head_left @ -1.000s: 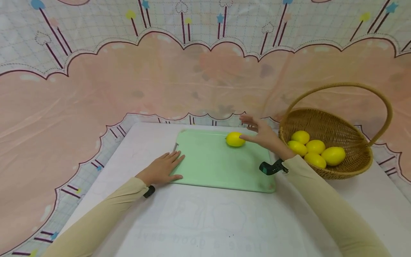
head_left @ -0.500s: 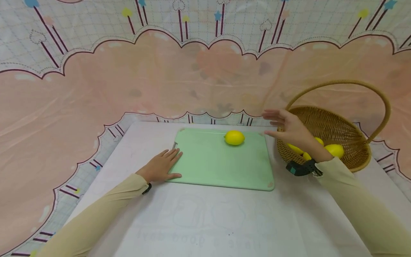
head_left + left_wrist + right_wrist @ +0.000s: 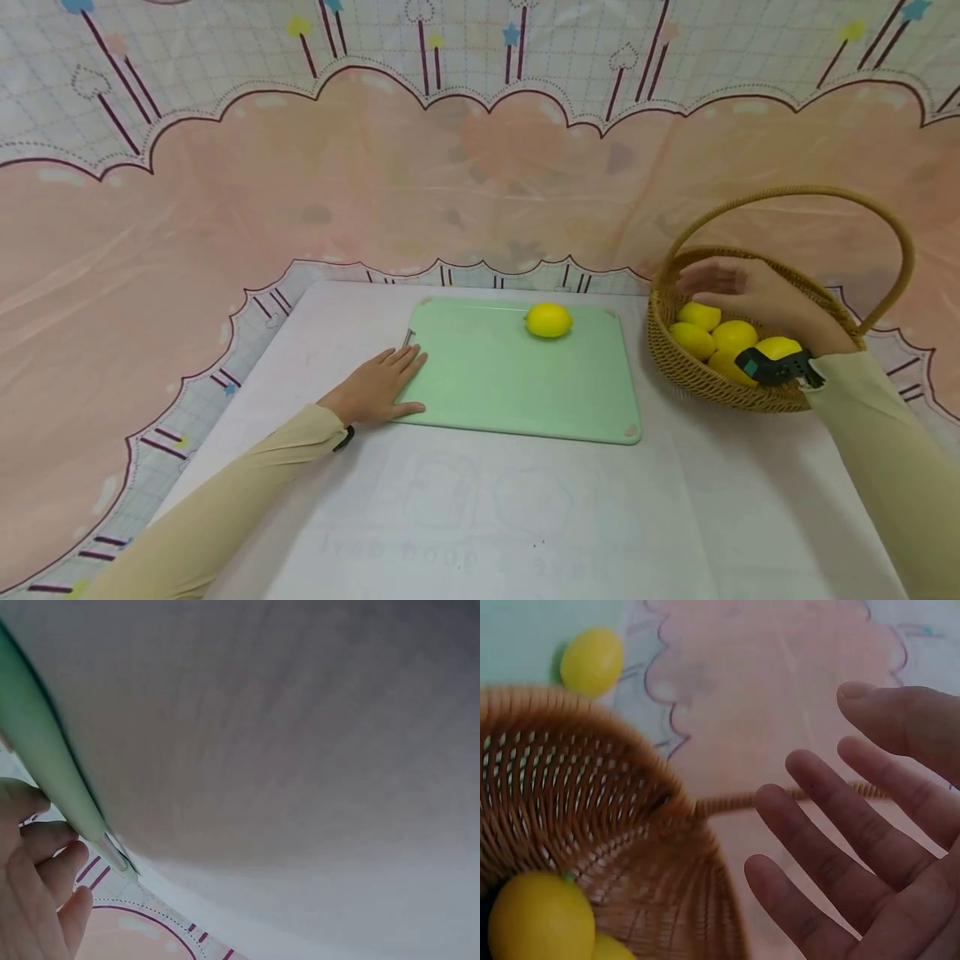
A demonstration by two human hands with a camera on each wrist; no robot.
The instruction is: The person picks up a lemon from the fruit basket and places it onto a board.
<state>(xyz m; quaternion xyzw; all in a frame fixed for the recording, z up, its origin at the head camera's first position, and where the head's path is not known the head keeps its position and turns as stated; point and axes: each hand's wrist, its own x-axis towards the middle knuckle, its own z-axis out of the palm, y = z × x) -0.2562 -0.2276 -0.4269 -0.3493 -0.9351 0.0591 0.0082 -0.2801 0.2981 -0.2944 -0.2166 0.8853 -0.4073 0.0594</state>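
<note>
A pale green cutting board (image 3: pixel 517 375) lies on the table, and one yellow lemon (image 3: pixel 548 320) rests near its back edge. My left hand (image 3: pixel 375 385) lies with spread fingers on the board's left edge; the left wrist view shows its fingers (image 3: pixel 56 866) at that edge. Over the wicker basket (image 3: pixel 675 375) on the right hovers my right hand (image 3: pixel 757 293), holding nothing. In the right wrist view its fingers (image 3: pixel 832 817) are parted above the basket. Several lemons (image 3: pixel 692 340) lie inside the basket, partly hidden by the hand and wrist.
The basket's tall arched handle (image 3: pixel 795 192) rises behind my right hand. A white cloth (image 3: pixel 480 517) covers the table. Behind it hangs a peach and white printed backdrop (image 3: pixel 420 183).
My right hand has moved right, from beside the lemon on the board to above the basket. My left hand and the lemon on the board have stayed in place.
</note>
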